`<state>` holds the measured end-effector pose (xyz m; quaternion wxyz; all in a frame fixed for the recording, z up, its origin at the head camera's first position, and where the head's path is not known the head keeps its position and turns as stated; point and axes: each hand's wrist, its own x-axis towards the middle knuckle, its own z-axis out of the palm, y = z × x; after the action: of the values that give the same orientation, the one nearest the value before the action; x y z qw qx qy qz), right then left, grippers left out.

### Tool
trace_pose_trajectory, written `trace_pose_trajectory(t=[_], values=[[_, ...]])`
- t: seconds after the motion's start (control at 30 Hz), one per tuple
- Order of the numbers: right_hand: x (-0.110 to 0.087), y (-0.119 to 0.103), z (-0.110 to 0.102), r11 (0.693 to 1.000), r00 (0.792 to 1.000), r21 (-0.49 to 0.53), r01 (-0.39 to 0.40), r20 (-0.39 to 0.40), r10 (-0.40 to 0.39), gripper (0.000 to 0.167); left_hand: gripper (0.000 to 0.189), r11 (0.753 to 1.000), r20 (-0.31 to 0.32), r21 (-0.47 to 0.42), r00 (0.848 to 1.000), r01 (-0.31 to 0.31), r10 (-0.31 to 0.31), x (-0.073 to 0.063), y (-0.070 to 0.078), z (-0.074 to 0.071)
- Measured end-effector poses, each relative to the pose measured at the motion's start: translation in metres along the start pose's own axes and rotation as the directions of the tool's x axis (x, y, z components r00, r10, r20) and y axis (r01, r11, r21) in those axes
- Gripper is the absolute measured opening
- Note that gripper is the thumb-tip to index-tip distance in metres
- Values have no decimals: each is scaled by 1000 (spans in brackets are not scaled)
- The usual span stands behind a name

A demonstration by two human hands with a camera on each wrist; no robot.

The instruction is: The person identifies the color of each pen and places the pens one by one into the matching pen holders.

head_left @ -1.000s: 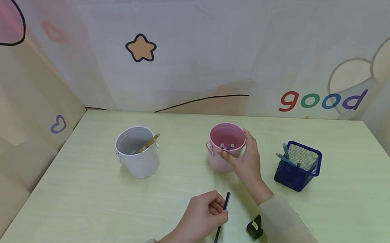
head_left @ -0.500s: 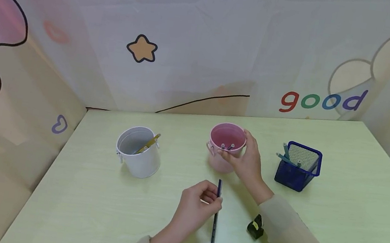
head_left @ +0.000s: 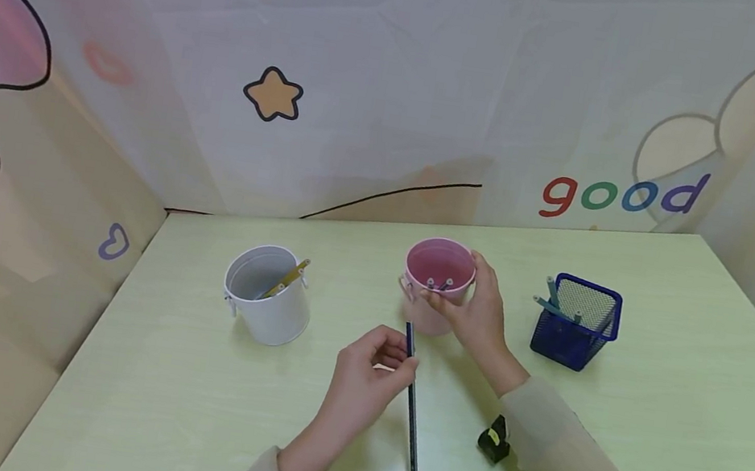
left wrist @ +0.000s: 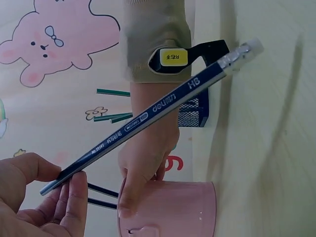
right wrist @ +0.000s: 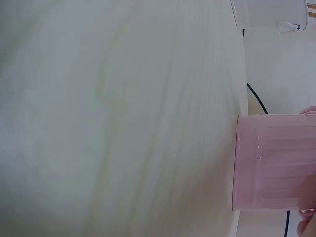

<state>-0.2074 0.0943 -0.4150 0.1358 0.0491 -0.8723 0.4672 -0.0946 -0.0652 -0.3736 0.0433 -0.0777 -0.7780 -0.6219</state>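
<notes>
My left hand (head_left: pixel 364 372) pinches a dark blue HB pencil (left wrist: pixel 148 116) near one end, between thumb and fingers. Its silver ferrule and white eraser end hangs lower, toward me, above the table. A pink bucket (head_left: pixel 427 320) stands at the middle back, with the ends of a couple of pencils (head_left: pixel 446 285) showing inside it. Thumb and fingers of my right hand (head_left: pixel 483 312) grip the bucket's rim on its right side. The left hand is just in front of the bucket, and the pencil's upper end comes close to the bucket's lower side in the head view.
To the left stands a white bucket (head_left: pixel 273 318) with yellow pencils (head_left: pixel 286 279) leaning in it. A blue mesh holder (head_left: pixel 570 342) with several green pencils (head_left: pixel 554 294) stands to the right. A black wrist device (head_left: pixel 495 440) sits by the right sleeve. A printed cloth (head_left: pixel 399 92) hangs behind the table.
The left hand has moved forward and left with the pencil, toward the pink bucket. The pencil's eraser end has come into view and swung right. The right hand stays on the bucket.
</notes>
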Motion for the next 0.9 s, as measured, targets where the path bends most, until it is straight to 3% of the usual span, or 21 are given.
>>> trace_pose_trajectory(t=[0.53,0.9], values=[[-2,1,1,1000,1000,-5,-6,2,6,90,15,998,-21,-55,999,-41,40,0,6,-12],[0,1,2,1000,1000,-7,25,-19,-25,90,13,992,-104,-80,990,-101,92,4,9,-21]])
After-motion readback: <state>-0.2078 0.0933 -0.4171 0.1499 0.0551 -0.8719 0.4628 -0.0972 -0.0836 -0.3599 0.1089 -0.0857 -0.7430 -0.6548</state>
